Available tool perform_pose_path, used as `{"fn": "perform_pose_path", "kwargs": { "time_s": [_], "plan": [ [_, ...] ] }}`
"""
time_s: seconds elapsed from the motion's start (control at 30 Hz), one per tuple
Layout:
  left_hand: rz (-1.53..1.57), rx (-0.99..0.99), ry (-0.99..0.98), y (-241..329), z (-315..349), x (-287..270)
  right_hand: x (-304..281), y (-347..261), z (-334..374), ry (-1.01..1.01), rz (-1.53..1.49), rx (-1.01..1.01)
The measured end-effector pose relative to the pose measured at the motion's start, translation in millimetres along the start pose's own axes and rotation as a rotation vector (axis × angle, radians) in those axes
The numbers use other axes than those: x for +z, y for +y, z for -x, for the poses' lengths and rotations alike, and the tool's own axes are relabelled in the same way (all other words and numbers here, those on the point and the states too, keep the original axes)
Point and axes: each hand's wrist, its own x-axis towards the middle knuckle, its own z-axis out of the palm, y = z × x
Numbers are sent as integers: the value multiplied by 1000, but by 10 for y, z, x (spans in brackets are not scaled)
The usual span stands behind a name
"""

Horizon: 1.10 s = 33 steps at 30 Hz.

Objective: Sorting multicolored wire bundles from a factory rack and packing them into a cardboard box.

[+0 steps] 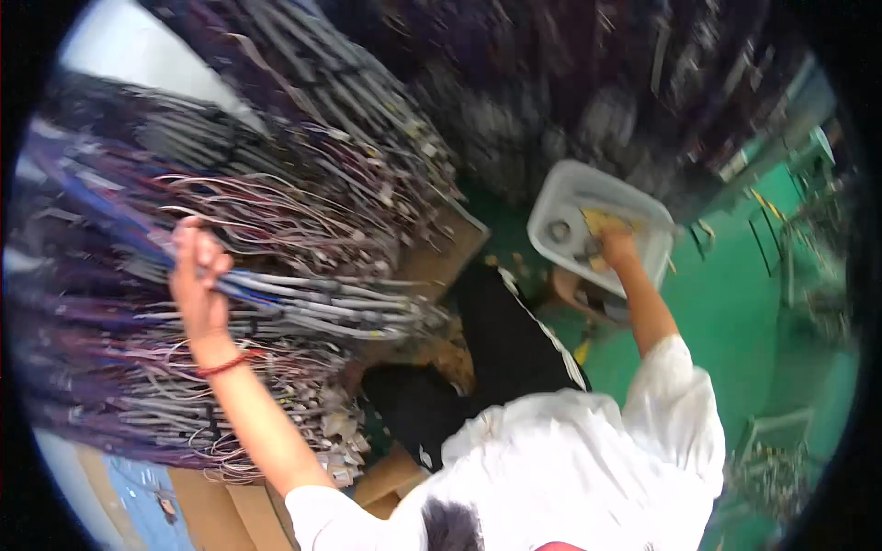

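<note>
Far wire bundles [570, 83] smeared by blur, small items in the white tub [570, 197] too indistinct to name, right hand [617, 246] fingertips hidden inside it, cardboard [211, 500] cut off near left.

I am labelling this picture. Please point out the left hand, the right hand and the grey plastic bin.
left hand [197, 275], head view, on the back of the hand gripping the wire bundle.
right hand [617, 246], head view, on the knuckles inside the bin.
grey plastic bin [551, 197], head view, on its left rim.

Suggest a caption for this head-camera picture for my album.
Left hand grips a wire bundle while right hand reaches into a white bin.
</note>
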Motion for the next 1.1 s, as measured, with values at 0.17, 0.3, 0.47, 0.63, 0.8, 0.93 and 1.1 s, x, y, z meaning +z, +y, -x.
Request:
{"fn": "perform_pose_path", "kwargs": {
  "time_s": [0.17,0.3,0.47,0.63,0.8,0.93,1.1],
  "plan": [
    [124,-12,-146,-200,11,265,68,237,129,141,-45,-98],
    [207,98,-302,-237,44,319,-857,78,-166,181,-490,-28],
    [449,53,-69,-295,-140,604,-3602,-1388,-293,434,-1266,-270],
    [501,-220,-386,-126,-321,563,-5432,-3264,27,594,-555,-507],
    [334,-125,-106,-299,-329,532,-5505,-4046,298,428,-313,-955],
    [468,-97,-35,-275,-144,340,-5355,-3883,383,387,-574,-1227],
    [435,189,146,-378,-161,345,-5294,-3785,288,267,-950,-1255]
  ]
}}
